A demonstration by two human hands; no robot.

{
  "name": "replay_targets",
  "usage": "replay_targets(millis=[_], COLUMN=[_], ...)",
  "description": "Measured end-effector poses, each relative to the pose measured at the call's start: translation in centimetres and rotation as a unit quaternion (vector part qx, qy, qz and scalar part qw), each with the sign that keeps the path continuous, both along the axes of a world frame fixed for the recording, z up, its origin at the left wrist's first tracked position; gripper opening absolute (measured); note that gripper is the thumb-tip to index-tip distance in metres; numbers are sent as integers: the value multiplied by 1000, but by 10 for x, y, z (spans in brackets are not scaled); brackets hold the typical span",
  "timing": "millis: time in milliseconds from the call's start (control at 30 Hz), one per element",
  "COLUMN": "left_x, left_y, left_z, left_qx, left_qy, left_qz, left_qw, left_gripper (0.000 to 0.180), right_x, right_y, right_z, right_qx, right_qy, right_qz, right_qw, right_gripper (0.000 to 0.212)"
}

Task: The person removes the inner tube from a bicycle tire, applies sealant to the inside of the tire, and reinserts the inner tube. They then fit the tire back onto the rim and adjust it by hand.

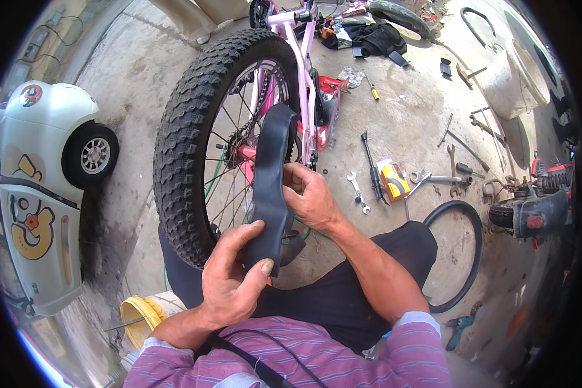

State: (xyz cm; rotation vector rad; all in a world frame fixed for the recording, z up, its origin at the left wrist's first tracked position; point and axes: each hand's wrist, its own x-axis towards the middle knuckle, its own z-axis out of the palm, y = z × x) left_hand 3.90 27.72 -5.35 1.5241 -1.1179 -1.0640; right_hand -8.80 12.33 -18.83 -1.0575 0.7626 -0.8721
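On our left a white toy car (48, 129) stands on the concrete, and nearer us sits a bucket with a yellow rim (150, 317). Moving right, here's the chunky black tyre (187, 149) of a bicycle with a pink frame (306, 84). Now the action: our left hand (233, 278) pinches the near end of a black rubber piece (268, 187), thumb on top. The piece lies across our view of the spokes, its far end curling over; whether it touches the wheel, we can't tell. Just right of it, our right hand (313, 197) grips its edge midway along. We'd call this step handling and straightening the rubber; the next move looks to call for a steady two-handed hold, without twisting. Farther right lie a wrench (358, 193), a yellow box (393, 179) and a black tube (477, 239).
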Motion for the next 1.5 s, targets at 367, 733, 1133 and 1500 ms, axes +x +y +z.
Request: replay_targets(millis=[367,733,1133,1500], left_x=[28,43,72,107], left_y=[-28,-33,-45,-44], left_z=[87,71,46,29], left_qx=[-173,-226,-257,-252], left_qy=[-390,-449,-407,-40], left_qz=[2,35,139,61], left_qw=[904,864,866,965], left_gripper=[57,59,63,73], right_x=[-8,-4,-3,2], right_y=[-32,-34,-40,-33], right_z=[18,-7,-12,1], right_qx=[-183,-236,-146,-38], right_qy=[318,342,228,219], right_qz=[-69,-6,49,27], right_qw=[928,909,961,975], right_gripper=[33,33,34,34])
